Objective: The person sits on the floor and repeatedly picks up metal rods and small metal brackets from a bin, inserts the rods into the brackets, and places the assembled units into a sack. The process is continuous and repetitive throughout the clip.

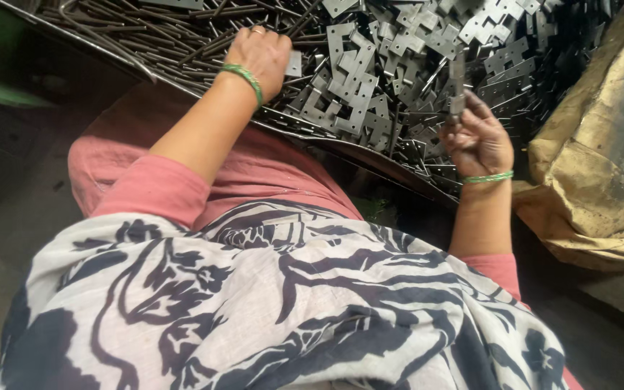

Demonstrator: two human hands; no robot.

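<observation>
My left hand (260,58), with a green bangle and a ring, reaches into a heap of thin dark metal rods (182,29) at the upper left, its fingers curled down among them; what it grips is hidden. My right hand (478,141), also with a green bangle, holds a narrow grey metal hinge piece (458,83) upright between thumb and fingers. Between and behind both hands lies a big pile of flat grey hinge plates (399,65) with punched holes.
A crumpled brown sack (601,159) stands at the right, touching the pile's edge. A raised metal rim (370,155) borders the pile toward me. My lap, in pink cloth and a black-and-white patterned scarf (276,303), fills the bottom. Dark floor lies at the left.
</observation>
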